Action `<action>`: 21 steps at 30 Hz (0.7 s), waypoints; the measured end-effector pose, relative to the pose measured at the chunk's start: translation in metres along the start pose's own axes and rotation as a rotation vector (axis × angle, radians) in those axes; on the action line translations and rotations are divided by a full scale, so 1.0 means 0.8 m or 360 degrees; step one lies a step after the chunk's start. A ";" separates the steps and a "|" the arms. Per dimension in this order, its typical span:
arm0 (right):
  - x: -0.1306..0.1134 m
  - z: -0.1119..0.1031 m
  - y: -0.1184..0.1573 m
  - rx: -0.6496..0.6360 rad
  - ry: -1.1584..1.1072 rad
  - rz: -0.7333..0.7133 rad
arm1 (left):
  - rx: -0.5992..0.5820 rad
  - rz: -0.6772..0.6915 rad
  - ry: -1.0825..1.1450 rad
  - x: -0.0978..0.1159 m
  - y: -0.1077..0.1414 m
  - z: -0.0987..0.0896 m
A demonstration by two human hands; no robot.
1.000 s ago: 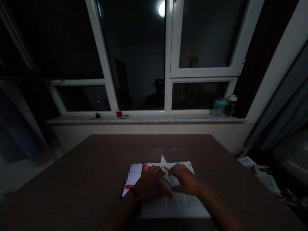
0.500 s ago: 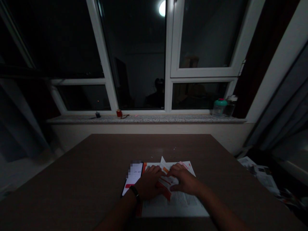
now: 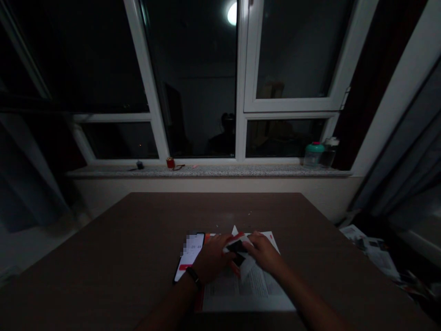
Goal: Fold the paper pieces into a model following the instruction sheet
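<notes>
Left hand (image 3: 211, 261) and right hand (image 3: 264, 252) pinch a folded red-and-white printed paper (image 3: 245, 264) in their fingers, apparently steadying its creases above a flat white printed sheet (image 3: 250, 296).

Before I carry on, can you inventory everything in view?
Folded paper: one, white, red and black, between the hands
Printed sheets: count unclear, white with red edge, under the hands
Phone: one, lit screen, left of the sheets
Table: one, brown
Window frame: one, white, ahead
Sill: one, speckled grey, below window
Small items: several, one red, one dark, sill's left half
Containers: two, clear, teal and whitish lids, sill's right
Curtains: greyish, both sides
Papers: several, whitish, far right
Wristband: one, black, left wrist
Hands: two, bare, on folded paper
</notes>
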State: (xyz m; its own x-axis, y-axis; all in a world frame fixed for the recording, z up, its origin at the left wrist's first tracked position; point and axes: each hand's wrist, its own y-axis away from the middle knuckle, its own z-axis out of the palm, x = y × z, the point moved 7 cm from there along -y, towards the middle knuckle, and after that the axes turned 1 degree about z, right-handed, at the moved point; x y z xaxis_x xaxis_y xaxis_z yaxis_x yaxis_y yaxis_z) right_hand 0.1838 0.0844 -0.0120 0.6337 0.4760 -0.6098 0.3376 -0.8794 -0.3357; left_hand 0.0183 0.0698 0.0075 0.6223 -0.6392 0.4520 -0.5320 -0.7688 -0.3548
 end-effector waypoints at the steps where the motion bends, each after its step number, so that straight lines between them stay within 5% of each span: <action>1: 0.003 0.002 -0.003 0.0022 -0.0002 0.0042 | 0.0064 -0.0005 -0.0026 0.002 0.000 -0.005; 4: 0.007 0.003 -0.011 0.0070 -0.0040 0.0128 | 0.0200 0.0024 -0.0255 0.018 0.000 -0.017; 9: 0.006 0.000 -0.015 0.0078 -0.0004 0.0203 | -0.0112 0.0367 -0.0518 0.051 0.003 0.000; 21: -0.022 -0.012 -0.009 0.0053 0.0627 0.0205 | -0.0333 0.0504 -0.0500 0.051 0.006 0.024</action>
State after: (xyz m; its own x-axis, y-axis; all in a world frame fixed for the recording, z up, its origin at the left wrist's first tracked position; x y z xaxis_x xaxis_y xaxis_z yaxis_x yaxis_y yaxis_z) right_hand 0.1765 0.0822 0.0080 0.8895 0.3173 -0.3289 0.2195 -0.9278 -0.3015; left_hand 0.0516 0.0396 0.0085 0.5372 -0.8407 0.0679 -0.8070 -0.5357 -0.2486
